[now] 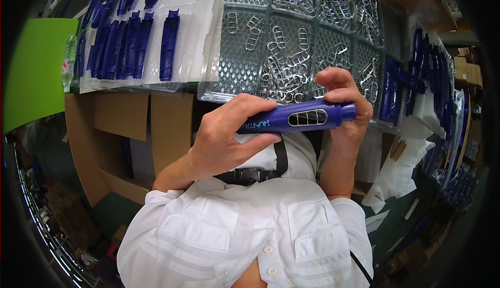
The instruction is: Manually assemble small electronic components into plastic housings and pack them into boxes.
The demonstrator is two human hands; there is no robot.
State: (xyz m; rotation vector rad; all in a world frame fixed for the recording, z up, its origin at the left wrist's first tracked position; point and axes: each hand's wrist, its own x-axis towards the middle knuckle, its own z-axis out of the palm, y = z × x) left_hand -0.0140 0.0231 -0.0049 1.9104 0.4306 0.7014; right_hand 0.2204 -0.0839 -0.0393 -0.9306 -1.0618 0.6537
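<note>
At ten o'clock, a green panel (39, 74) is seen at the edge, with a clear bottle (68, 64) stood beside it. Toward eleven o'clock, rows of blue shells (125, 48) are laid on a white sheet (185, 53); those nearest its edge could be knocked off if brushed by a sleeve or forearm. Below them, at nine o'clock, an open cardboard box (86, 147) is seen, into which a dislodged shell might be dropped.

Just left of centre, the left hand (221, 131) is closed around the lettered end of a blue tubular housing (278, 117), fingers above and thumb below. The housing is held nearly level, from the centre toward three o'clock, and a barred metal frame (308, 117) is seen in its oval window; whether it is fully seated cannot be told. If loose, it could be sprung out by twisting or uneven pressure. Beyond, from twelve to one o'clock, similar frames are heaped in a clear compartmented tray (237, 64); they could be tangled or scratched if dragged together.

Between two and three o'clock, the narrower end is gripped by the right hand (351, 108). Should either grip be slackened, the housing could be tipped lapward. Farther out at two o'clock, blue parts (403, 77) are piled unevenly and could be toppled by a bumped elbow.
</note>
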